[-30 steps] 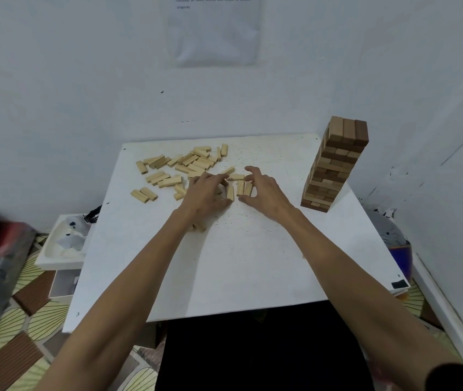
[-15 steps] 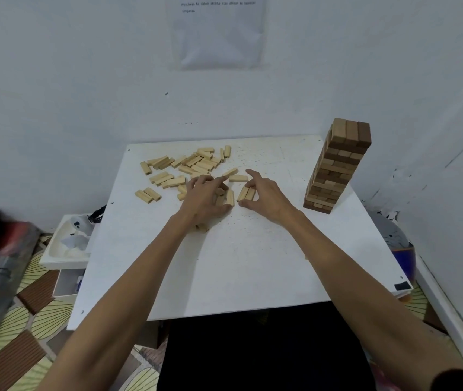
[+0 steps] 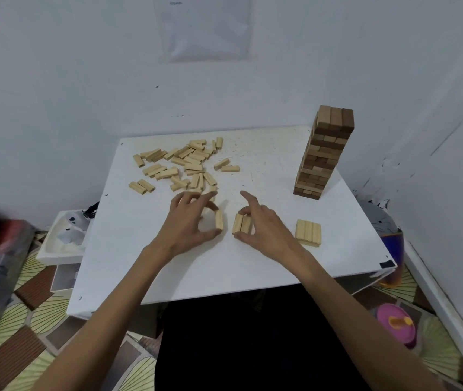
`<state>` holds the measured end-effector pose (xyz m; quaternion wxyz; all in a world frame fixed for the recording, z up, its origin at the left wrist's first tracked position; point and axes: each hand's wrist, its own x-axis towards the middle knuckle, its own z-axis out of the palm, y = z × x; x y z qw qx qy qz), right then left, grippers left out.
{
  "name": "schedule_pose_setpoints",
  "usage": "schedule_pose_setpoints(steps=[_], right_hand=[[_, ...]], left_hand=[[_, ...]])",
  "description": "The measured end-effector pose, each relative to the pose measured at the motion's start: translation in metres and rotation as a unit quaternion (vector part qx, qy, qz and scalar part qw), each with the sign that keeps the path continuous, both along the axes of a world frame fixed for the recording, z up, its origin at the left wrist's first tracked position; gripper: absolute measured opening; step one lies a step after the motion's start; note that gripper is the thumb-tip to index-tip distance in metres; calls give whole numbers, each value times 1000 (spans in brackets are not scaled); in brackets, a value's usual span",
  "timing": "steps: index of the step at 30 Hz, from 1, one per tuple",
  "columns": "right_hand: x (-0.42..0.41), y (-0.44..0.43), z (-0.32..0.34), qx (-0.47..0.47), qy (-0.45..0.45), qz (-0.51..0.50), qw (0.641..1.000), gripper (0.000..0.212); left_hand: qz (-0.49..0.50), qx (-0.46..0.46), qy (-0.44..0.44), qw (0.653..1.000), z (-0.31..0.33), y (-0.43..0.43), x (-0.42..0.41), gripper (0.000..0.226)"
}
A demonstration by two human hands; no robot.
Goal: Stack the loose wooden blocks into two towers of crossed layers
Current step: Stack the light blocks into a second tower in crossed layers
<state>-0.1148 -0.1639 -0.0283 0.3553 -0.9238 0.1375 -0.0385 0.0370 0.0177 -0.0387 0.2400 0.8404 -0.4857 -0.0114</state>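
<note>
Your left hand point(image 3: 188, 222), at the centre of the frame, pinches a single block point(image 3: 219, 220) by its ends, thumb at the near end and a curled finger at the far end, with the other fingers spread wide above it. Just to its right, and apart from it, your right hand point(image 3: 262, 225) grips a pair of blocks point(image 3: 242, 223) held side by side in the same way, with the index finger stretched straight towards the upper left. Both lots point away from you, low over the white table point(image 3: 224, 272); you cannot tell whether they touch it. Right of your right hand, a flat row of blocks point(image 3: 308, 232) lies side by side on the table. Above your hands, the loose blocks point(image 3: 182, 165) lie scattered over the table's upper left part. A tall tower point(image 3: 323, 156) of darker crossed layers stands at the table's upper right corner. Left of the table sits a white tray point(image 3: 64, 238), and at lower right there is a pink cup point(image 3: 396, 324)
</note>
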Motion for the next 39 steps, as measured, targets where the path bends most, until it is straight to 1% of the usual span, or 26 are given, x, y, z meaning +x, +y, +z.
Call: schedule_pose_setpoints(steps=[5,8,9,10,12,14,18,22,24,25,28,30,32,33,36,39], right_hand=[[-30,14,-13,-4,13,40,999,90],[-33,13,-13,16,13,43,999,97],[-34,10,-13,2,13,48,999,97],[-35,7,-13,-29,10,54,998,93],[-35,-1,-14,-88,12,63,994,76],[-32,-7,-15,-113,32,69,991,62],[-24,-9,-14,-118,46,84,988,42],[-18,-6,-11,-106,42,95,989,31],[-17,-5,-11,-100,40,92,990,31],[-17,-5,-11,-93,41,90,991,35],[-18,-7,-9,-75,43,100,991,52],[-19,-7,-8,-63,42,116,990,54],[-18,-6,-7,-56,46,135,988,56],[-17,-6,-7,-56,48,143,987,57],[-13,-6,-6,-67,55,154,984,57],[-10,-7,-6,-73,63,159,983,53]], left_hand=[[-20,47,9,999,-14,21,-28,86],[-6,41,39,998,-14,24,-36,82],[7,38,46,998,-14,24,-38,82],[22,37,45,998,-14,25,-40,83],[51,42,27,997,-15,25,-45,86],[76,59,27,995,-18,25,-55,88],[131,71,37,988,-26,15,-82,94],[181,63,26,981,-32,1,-97,87],[193,41,39,979,-33,-1,-96,77],[191,25,53,980,-32,0,-94,73],[142,1,101,985,-27,5,-81,76],[99,23,118,988,-21,7,-70,74],[53,65,105,991,-16,9,-60,69],[37,77,99,991,-13,10,-57,69],[52,72,110,990,-7,13,-56,74],[54,63,118,990,-9,14,-58,57]])
